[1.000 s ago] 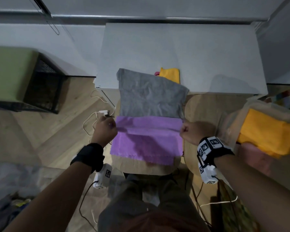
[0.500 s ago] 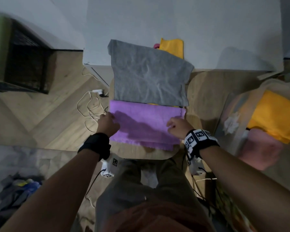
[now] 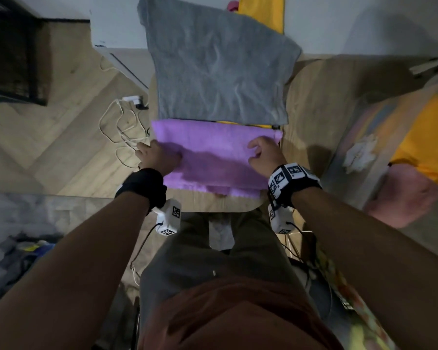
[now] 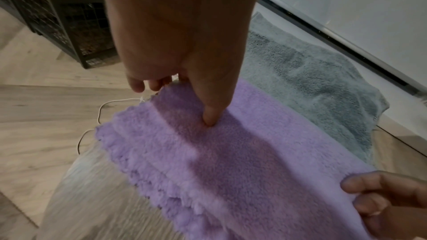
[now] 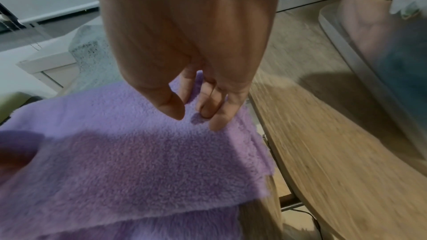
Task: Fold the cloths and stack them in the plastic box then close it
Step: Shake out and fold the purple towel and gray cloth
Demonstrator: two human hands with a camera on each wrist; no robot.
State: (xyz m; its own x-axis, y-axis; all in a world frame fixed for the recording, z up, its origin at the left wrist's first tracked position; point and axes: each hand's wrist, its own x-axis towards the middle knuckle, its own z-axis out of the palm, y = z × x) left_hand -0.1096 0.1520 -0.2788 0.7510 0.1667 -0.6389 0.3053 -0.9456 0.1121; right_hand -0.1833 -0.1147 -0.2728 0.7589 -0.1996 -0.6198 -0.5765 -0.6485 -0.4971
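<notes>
A purple cloth (image 3: 213,152) lies folded in half on a small wooden table (image 3: 225,204), its lower layer showing at the near edge. My left hand (image 3: 157,155) grips its left edge, thumb (image 4: 208,119) pressed on top and fingers curled past the edge. At the right edge my right hand (image 3: 263,152) holds the cloth (image 5: 138,152) with curled fingers (image 5: 217,118), thumb just above the pile. A grey cloth (image 3: 218,66) lies spread beyond it, over a yellow cloth (image 3: 261,11). The translucent plastic box (image 3: 349,132) stands open at right, holding a yellow cloth (image 3: 425,142) and a pink one (image 3: 402,195).
A second wooden tabletop (image 3: 321,97) sits between the cloths and the box. A white surface (image 3: 111,26) runs behind. White cable (image 3: 119,127) lies looped on the wood floor at left, and a black crate (image 3: 10,59) stands far left. My legs are below the table.
Both hands brought the lifted purple edge toward me and down, laying the top layer flat over the lower one. The head view tilted down and closer.
</notes>
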